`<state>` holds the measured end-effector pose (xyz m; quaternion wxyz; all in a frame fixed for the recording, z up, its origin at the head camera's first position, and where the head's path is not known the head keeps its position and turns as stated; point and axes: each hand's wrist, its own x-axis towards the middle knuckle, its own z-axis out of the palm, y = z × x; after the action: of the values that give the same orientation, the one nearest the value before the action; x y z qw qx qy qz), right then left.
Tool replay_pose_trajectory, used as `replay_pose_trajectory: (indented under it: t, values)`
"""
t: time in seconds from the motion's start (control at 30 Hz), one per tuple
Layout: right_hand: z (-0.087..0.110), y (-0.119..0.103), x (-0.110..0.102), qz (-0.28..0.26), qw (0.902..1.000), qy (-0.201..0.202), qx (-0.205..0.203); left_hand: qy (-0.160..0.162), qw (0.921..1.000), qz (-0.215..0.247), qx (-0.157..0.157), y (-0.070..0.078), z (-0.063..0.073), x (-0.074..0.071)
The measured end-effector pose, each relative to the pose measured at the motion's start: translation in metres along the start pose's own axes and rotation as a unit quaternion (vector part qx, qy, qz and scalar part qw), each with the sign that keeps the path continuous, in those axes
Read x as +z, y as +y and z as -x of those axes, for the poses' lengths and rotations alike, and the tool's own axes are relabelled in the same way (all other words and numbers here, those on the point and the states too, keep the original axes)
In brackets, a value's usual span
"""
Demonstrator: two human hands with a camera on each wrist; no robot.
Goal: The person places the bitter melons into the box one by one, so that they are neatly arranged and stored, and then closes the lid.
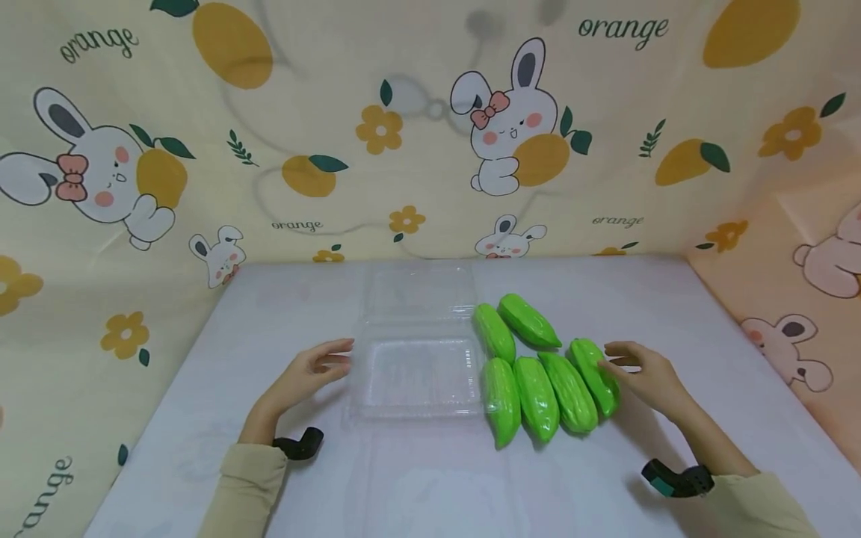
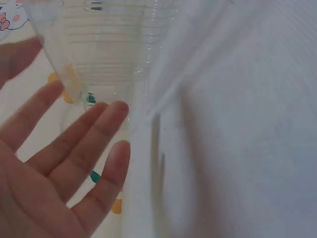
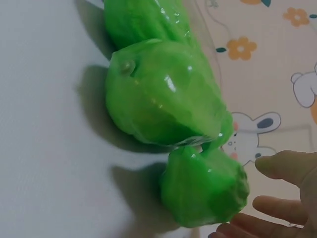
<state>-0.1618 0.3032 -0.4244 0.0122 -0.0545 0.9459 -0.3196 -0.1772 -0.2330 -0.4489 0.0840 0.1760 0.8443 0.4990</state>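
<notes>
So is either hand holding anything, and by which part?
Nothing is held. The left hand is beside the clear rectangular plastic container; the right hand is beside the rightmost glossy green elongated vegetable, perhaps touching it.

Produce [image 1: 536,400] is green, table [image 1: 430,478] seemingly white, backdrop [image 1: 323,97] bunny-printed cream.

Clear container [image 2: 106,44] and left hand [image 2: 42,193], both partly beyond the edges of the left wrist view.

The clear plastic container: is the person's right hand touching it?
Apart. The head view shows it plainly: several green pieces lie between the right hand and the clear plastic container.
</notes>
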Motion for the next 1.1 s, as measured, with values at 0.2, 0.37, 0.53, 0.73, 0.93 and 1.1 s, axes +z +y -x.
replay_pose_trajectory:
  t: [0.2, 0.37, 0.53, 0.73, 0.93, 1.1]
  values:
    - [0.0009, 0.0058, -0.0007, -0.052, 0.9971, -0.037, 0.041, -0.015, 0.9982, 0.058, -0.001, -0.0039, -0.0009, 0.0025]
    - [0.0002, 0.008, 0.0015, -0.095, 0.9911, -0.058, 0.073, -0.037, 0.9952, 0.091, -0.008, -0.0054, -0.0018, 0.0047]
    - [-0.0022, 0.0085, 0.0045, -0.098, 0.9881, -0.078, 0.089, -0.043, 0.9946, 0.092, -0.021, -0.0057, -0.0014, 0.0043]
    - [-0.004, 0.0066, 0.005, -0.092, 0.9831, -0.113, 0.111, -0.048, 0.9933, 0.105, -0.014, -0.006, -0.0007, 0.0044]
    - [-0.0052, 0.0066, 0.0054, -0.1, 0.9797, -0.122, 0.124, -0.051, 0.9932, 0.104, -0.012, -0.0063, -0.0007, 0.004]
    - [-0.006, 0.0068, 0.0039, -0.098, 0.978, -0.127, 0.134, -0.053, 0.9928, 0.107, -0.009, -0.0069, -0.0015, 0.0051]
